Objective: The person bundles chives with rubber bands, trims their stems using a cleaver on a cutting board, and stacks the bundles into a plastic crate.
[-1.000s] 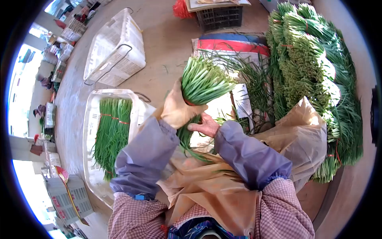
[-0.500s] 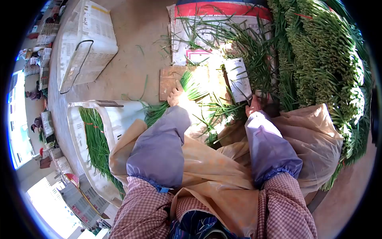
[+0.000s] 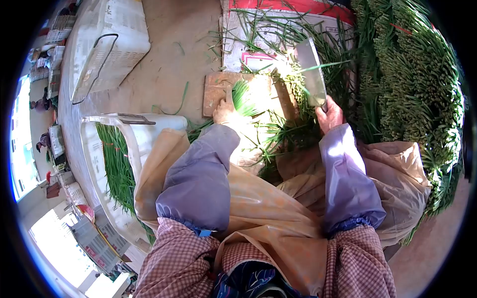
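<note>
My left hand [image 3: 226, 111] presses a bunch of green chives [image 3: 242, 99], long thin stalks, onto a wooden chopping board [image 3: 213, 94]. Its fingers are closed over the bunch, whose stalks fan out to the right into bright glare. In my right hand [image 3: 330, 116] is a cleaver [image 3: 309, 62], gripped by the handle. The blade points away from me, to the right of the board and apart from the held bunch. A loose green stalk crosses in front of or lies against the blade; I cannot tell which. Cut ends [image 3: 294, 89] are heaped between board and blade.
Stacked chive bundles [image 3: 412, 74] rise along the right. At my left stands a white crate [image 3: 131, 141] holding green bundles [image 3: 113, 164]; a larger white crate [image 3: 112, 54] is farther off. Loose trimmings lie on a printed sheet [image 3: 236, 30] beyond the board. An apron [image 3: 268, 203] covers my lap.
My right hand has lifted the cleaver and moved it farther away and slightly right, with its blade tilted up. My left hand stays on the chives. The view has shifted slightly.
</note>
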{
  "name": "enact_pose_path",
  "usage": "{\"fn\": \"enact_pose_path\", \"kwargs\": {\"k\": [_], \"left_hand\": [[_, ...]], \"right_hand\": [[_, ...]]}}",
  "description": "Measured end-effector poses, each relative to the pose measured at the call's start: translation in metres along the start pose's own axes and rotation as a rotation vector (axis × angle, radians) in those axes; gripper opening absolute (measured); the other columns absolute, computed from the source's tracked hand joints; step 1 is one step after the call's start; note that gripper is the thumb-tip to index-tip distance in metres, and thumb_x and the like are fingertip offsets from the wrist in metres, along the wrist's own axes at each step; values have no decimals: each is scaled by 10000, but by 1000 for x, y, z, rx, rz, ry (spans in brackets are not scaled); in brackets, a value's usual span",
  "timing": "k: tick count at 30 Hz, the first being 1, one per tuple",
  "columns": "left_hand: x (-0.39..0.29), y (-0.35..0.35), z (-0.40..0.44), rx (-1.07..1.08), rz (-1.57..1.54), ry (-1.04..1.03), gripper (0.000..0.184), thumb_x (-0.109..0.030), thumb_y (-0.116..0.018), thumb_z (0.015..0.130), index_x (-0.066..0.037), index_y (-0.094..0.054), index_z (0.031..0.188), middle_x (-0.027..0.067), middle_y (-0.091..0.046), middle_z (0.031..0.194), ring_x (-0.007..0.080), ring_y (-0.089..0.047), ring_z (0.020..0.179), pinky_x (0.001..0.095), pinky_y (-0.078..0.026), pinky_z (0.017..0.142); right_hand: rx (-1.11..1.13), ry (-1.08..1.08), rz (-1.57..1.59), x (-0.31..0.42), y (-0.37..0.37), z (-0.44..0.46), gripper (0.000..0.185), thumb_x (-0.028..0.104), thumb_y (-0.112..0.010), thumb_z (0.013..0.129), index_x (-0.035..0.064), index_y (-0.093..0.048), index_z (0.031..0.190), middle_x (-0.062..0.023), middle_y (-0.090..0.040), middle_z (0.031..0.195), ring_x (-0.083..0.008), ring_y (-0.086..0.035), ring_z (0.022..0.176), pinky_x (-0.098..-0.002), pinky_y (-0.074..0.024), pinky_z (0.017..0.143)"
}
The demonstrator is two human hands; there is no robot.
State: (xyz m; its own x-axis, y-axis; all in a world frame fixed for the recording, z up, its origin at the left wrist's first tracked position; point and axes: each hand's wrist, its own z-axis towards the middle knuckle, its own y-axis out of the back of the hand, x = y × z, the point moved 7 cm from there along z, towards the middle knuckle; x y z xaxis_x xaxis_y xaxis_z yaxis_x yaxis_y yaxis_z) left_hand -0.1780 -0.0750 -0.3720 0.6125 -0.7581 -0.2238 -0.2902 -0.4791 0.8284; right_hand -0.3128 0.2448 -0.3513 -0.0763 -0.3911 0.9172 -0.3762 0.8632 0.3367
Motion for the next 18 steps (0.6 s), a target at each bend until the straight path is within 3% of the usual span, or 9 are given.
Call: {"fn": "enact_pose_path", "kwargs": {"k": [2, 3, 4, 7, 9, 12, 14, 15, 18], "left_hand": [[0, 10, -7, -35, -14, 28, 1272, -387, -882, 596, -119, -81, 1548, 269, -592, 1208, 445, -559, 1153, 520, -464, 974], [-2, 15, -8, -52, -27, 39, 1266, -386, -878, 603, -119, -81, 1549, 269, -590, 1214, 443, -556, 1159, 518, -461, 981], [-4, 20, -9, -70, -41, 47, 1260, -385, -874, 609, -119, -80, 1550, 269, -589, 1219, 442, -552, 1166, 516, -458, 987], [-8, 26, -10, -37, 14, 62, 1259, -379, -869, 618, -121, -69, 1555, 282, -554, 1274, 447, -536, 1188, 506, -444, 1014], [-1, 25, -12, -60, -34, 44, 1268, -368, -873, 618, -116, -57, 1556, 303, -523, 1300, 458, -521, 1205, 514, -436, 1022], [10, 16, -17, -51, -60, 42, 1275, -350, -877, 615, -111, -50, 1556, 320, -494, 1327, 469, -507, 1220, 523, -428, 1028], [5, 15, -11, -31, -26, 61, 1270, -336, -880, 612, -112, -59, 1555, 312, -496, 1329, 468, -506, 1217, 526, -430, 1022], [2, 12, -9, -37, -29, 42, 1278, -326, -887, 600, -128, -61, 1554, 285, -519, 1296, 453, -525, 1189, 519, -434, 1013], [-2, 1, -8, -87, 20, 7, 1273, -332, -891, 589, -138, -80, 1551, 253, -541, 1249, 435, -543, 1159, 516, -440, 994]], "right_hand": [[-326, 103, -142, 43, 0, -8, 285, 42, -633, 869, 94, -626, 1149, -29, -649, 737, -150, -615, 657, -319, -499, 620], [-311, 15, -173, 47, -10, -14, 283, 65, -634, 895, 73, -604, 1176, -59, -661, 768, -207, -641, 662, -341, -508, 616], [-343, 170, -120, 30, -30, -17, 152, 77, -609, 930, 64, -583, 1079, -87, -618, 716, -130, -571, 641, -296, -478, 611], [-56, -543, 134, -30, -94, -41, 248, 294, -684, 918, 52, -641, 950, -70, -612, 722, -187, -574, 648, -333, -476, 644], [-17, -842, 322, -25, -104, -52, 205, 253, -690, 911, 60, -669, 979, -43, -605, 733, -156, -543, 634, -317, -455, 615], [75, -60, -139, -1, -77, -16, 231, 103, -626, 873, 90, -581, 1100, -252, -636, 833, -418, -638, 749, -467, -502, 668], [-124, -61, -155, -10, -76, -11, 246, 124, -598, 905, 120, -560, 1149, -235, -657, 883, -406, -653, 812, -462, -515, 725], [126, -254, -452, 1, -84, -14, 314, 180, -575, 933, 154, -541, 1244, -217, -673, 934, -395, -648, 853, -447, -523, 735], [352, -252, -334, -35, -120, -40, 362, 298, -581, 951, 97, -573, 1252, -181, -667, 932, -308, -649, 866, -408, -524, 776]]}}
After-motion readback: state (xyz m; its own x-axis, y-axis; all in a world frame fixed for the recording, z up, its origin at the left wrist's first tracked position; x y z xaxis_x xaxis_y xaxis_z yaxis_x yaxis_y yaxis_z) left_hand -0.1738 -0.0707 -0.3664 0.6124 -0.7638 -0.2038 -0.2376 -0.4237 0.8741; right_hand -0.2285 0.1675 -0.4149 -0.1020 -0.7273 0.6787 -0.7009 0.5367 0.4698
